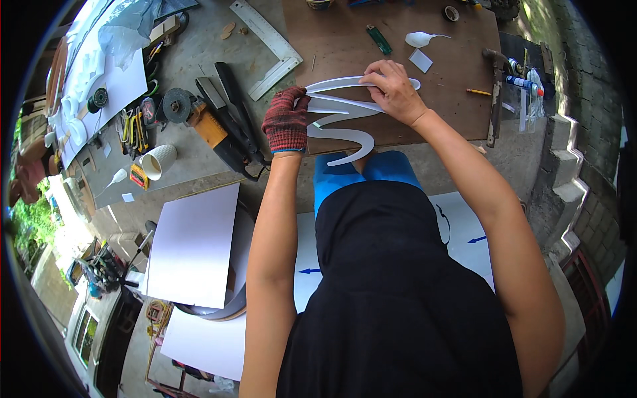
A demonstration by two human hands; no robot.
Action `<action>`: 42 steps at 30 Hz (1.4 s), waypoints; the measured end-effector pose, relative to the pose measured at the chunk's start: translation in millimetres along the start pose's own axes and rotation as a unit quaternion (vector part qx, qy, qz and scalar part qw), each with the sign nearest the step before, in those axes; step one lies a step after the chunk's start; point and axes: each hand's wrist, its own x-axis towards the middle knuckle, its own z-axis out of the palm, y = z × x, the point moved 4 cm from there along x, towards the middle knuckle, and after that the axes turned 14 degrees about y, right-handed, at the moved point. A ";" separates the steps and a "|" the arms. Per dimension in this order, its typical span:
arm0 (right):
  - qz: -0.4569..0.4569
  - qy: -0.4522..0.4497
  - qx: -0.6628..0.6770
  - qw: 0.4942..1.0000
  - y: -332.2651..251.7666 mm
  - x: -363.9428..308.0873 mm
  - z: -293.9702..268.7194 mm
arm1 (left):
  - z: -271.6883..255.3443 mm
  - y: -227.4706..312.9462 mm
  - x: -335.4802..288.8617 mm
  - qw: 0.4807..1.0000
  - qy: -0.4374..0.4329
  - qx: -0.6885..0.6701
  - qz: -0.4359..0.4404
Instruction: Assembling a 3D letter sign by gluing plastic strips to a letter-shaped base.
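Above the near edge of the brown board, both my hands hold a white curvy cut-out [358, 137] that has long, thin raised strips along it. My left hand [286, 119], in a red and black knit glove, is closed on its left end. Bare and pinching, my right hand [397, 89] grips the upper strip near its rounded right end; some fingertips are hidden behind it. The lower part of the cut-out curls into a hook over my knees. Beyond my right hand lie a white squeeze bottle [419, 40] with a thin nozzle, a small white square [421, 60] and a green lighter [379, 40].
An angle grinder [199, 119] lies left of my gloved hand, near a metal square [275, 50]. Farther left are a white cup [158, 162], a tape measure [139, 176] and several pliers [135, 131]. A clamp [494, 96] and pencil [478, 91] are at the right edge.
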 end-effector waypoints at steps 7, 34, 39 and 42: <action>0.002 -0.014 -0.011 1.000 -7.1 5.0 -9.9 | -0.4 -1.0 -0.5 1.000 0.001 -0.012 -0.001; 0.018 -0.004 -0.052 0.998 -20.9 13.2 20.5 | -4.4 4.6 -11.3 0.998 0.031 -0.053 -0.014; -0.013 -0.043 -0.115 0.992 -24.0 22.3 43.1 | -4.0 3.9 -9.6 0.998 0.029 -0.049 -0.008; -0.026 -0.061 -0.120 0.991 -24.1 21.5 46.1 | -5.3 3.2 -9.6 0.998 0.045 -0.047 0.005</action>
